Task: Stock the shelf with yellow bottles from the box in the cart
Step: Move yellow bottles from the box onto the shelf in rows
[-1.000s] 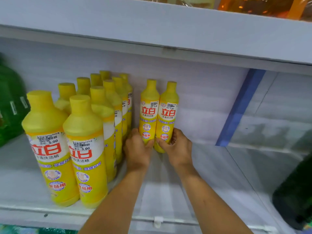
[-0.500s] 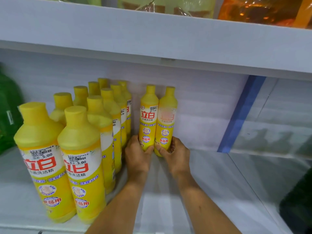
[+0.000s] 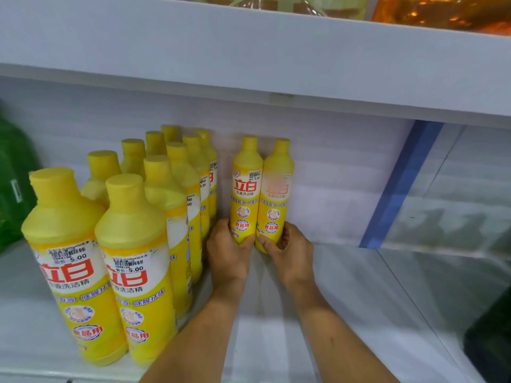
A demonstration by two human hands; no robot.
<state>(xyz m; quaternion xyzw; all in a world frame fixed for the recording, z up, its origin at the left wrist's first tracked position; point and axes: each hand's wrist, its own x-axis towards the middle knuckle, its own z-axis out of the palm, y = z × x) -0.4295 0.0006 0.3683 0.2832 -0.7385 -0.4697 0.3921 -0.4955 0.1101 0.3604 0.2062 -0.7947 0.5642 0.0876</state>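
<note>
Stocking partly complete: two rows of yellow bottles fill the shelf at left. Left hand and right hand each grip a bottle upright at the far wall. Space remains rightward; box unseen.

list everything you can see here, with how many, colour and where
rowed bottles: about ten, yellow with white labels, two columns on the shelf's left part
left held bottle: one, yellow, upright at the back wall
right held bottle: one, yellow, touching the first on its right
shelf: one, white, under all the bottles
upper shelf: one, white, overhead
orange packs: count unclear, on the upper shelf
green packs: count unclear, far left
blue strip: one, on the back wall, right
left hand: grips the left held bottle's base
right hand: grips the right held bottle's base
</note>
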